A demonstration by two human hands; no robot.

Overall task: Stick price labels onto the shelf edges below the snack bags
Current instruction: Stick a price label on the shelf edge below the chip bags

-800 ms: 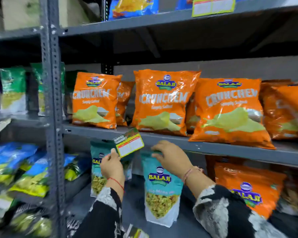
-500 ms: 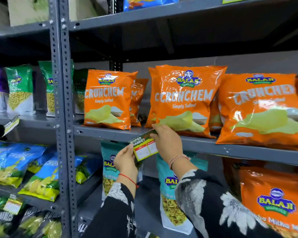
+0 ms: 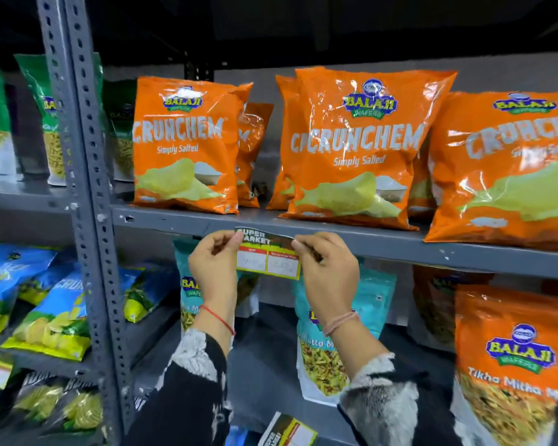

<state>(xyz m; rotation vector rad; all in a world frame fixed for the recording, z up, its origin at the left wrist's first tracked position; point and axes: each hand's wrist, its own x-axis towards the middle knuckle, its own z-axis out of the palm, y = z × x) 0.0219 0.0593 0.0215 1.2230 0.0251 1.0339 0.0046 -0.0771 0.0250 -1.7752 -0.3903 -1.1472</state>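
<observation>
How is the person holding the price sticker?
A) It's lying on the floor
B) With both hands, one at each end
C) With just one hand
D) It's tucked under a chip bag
B: the left hand and right hand pinch opposite ends of the price label against the shelf edge.

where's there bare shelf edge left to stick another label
The shelf edge is bare right of the right hand, and between the post and the left hand. Both hands crowd the middle around the label.
</observation>
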